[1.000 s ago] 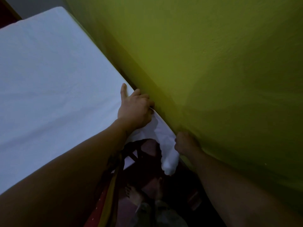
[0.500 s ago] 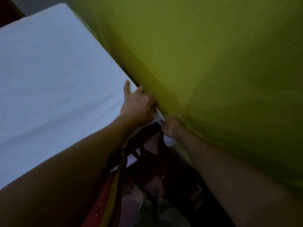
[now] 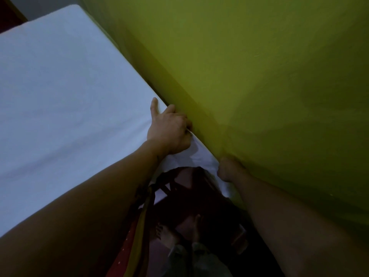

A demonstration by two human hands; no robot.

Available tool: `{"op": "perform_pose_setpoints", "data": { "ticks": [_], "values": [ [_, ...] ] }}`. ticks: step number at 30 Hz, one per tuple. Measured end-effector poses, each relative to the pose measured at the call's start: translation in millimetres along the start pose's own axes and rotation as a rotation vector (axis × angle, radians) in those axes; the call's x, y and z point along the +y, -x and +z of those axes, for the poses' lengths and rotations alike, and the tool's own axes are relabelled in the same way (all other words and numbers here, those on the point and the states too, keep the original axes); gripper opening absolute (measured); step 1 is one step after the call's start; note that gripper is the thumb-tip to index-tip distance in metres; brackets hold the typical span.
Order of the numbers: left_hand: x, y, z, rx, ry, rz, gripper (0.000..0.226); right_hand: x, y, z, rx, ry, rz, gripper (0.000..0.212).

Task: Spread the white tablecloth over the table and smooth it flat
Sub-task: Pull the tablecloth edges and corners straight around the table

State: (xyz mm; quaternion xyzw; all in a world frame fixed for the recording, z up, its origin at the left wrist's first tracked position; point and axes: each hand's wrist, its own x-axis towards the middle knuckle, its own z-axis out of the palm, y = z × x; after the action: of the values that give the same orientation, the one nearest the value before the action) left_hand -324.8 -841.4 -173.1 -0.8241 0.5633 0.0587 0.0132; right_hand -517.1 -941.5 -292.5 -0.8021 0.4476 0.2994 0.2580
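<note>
The white tablecloth (image 3: 65, 100) covers the table across the left of the view, mostly flat with a few faint creases. My left hand (image 3: 169, 128) rests on the cloth at the table's near corner by the wall, thumb stretched out and fingers curled over the cloth's edge. Just off that corner my right hand (image 3: 227, 169) is closed on the hanging corner of the cloth, which drapes below it against the wall. The table itself is hidden under the cloth.
A yellow-green wall (image 3: 259, 86) runs right along the table's right edge and fills the right half of the view. Below the corner are dark floor, my bare feet (image 3: 165, 234) and a red and yellow garment (image 3: 131, 246).
My right hand, which had risen close to my left hand half a second ago, has moved back down and right with the cloth corner. My left hand stays on the corner.
</note>
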Motion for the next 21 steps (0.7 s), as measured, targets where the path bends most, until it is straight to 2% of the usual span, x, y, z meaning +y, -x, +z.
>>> {"op": "perform_pose_setpoints", "data": {
  "ticks": [4,8,12,17,21],
  "values": [
    [4,-1,-1,-0.028,0.103,-0.037,0.034,-6,5,-5,-0.02,-0.042,-0.003,0.044],
    [4,-2,-17,-0.065,0.431,-0.123,0.016,-32,17,-39,-0.007,-0.119,-0.12,0.058],
    [-21,5,-55,-0.051,0.727,-0.247,0.024,-69,41,-95,0.034,-0.15,-0.22,0.057],
    [-78,27,-117,-0.059,0.781,-0.348,0.029,-123,73,-163,0.117,-0.147,-0.275,0.055],
    [-129,50,-173,0.019,0.801,-0.435,0.029,-180,98,-221,0.195,-0.123,-0.379,0.046]
  ]
}}
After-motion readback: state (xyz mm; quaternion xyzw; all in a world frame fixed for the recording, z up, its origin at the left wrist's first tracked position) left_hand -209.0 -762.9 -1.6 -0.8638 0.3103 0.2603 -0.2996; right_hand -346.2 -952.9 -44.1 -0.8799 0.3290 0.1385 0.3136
